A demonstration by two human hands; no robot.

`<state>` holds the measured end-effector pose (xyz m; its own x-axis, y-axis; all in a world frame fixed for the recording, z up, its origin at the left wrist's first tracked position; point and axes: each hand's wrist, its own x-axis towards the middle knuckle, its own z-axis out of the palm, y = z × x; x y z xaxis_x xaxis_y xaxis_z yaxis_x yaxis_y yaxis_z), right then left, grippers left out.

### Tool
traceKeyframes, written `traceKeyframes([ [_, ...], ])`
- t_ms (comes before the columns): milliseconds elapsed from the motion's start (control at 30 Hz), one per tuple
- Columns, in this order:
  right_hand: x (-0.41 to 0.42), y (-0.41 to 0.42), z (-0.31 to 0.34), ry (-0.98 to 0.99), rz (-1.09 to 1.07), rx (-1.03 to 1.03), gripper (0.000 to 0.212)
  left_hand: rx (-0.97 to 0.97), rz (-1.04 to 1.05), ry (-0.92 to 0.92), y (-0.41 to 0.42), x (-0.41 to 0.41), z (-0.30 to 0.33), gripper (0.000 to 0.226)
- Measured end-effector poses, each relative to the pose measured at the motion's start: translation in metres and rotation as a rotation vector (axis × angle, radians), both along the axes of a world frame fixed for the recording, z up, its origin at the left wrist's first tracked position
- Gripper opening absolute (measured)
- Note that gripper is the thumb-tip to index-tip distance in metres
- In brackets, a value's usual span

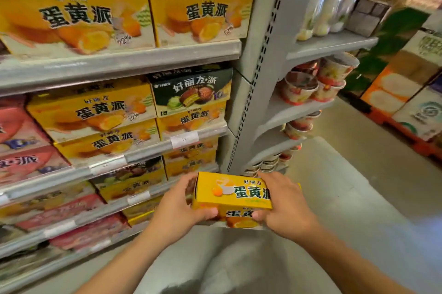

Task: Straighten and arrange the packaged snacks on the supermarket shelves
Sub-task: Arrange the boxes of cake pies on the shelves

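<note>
Holding the yellow snack box (233, 194) clear of the shelves (119, 59), you have both grips clamped on it: your left hand (178, 207) wraps the near-left end, your right hand (285, 205) covers the far-right end, thumbs on the front edge. The box is in the air, not on any shelf, with the shelving up and to the left of your grip.

Risk, as a judgement: the tiers above your grip are packed with large yellow cartons (74, 16), so forcing the box into a tight slot may push neighbours back or skew them. The dark chocolate-pie box (191, 90) above your grip sits on top of yellow stock; placing yours against it would worsen the mixing. Loosening one hand early may tip the box.

Readable print: the box front shows 蛋黄派; the large cartons show 好丽友, 蛋黄派 and "22%"; the dark box reads 好丽友·派.
</note>
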<state>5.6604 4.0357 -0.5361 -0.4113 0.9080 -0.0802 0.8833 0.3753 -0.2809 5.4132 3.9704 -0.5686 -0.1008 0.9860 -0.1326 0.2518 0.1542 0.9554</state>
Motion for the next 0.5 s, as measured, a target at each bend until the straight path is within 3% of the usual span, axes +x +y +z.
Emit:
traceKeyframes([
  [100,0.005,0.036,0.001,0.047,0.026,-0.005,0.084,0.041,-0.018,0.037,0.021,-0.006,0.012,0.070],
  [200,0.008,0.073,0.007,0.104,-0.012,0.006,0.075,0.114,0.115,0.100,0.055,-0.024,0.033,0.054],
  [267,0.008,0.097,0.012,0.127,-0.009,0.016,0.074,0.226,0.178,0.355,0.087,-0.039,0.045,0.046],
  [367,0.007,0.128,0.019,0.114,0.021,0.006,0.074,0.362,0.179,0.828,0.137,-0.056,0.056,0.055],
  [500,0.006,0.164,0.025,0.075,0.109,0.019,0.076,0.267,0.310,1.090,0.181,-0.065,0.065,0.073],
])
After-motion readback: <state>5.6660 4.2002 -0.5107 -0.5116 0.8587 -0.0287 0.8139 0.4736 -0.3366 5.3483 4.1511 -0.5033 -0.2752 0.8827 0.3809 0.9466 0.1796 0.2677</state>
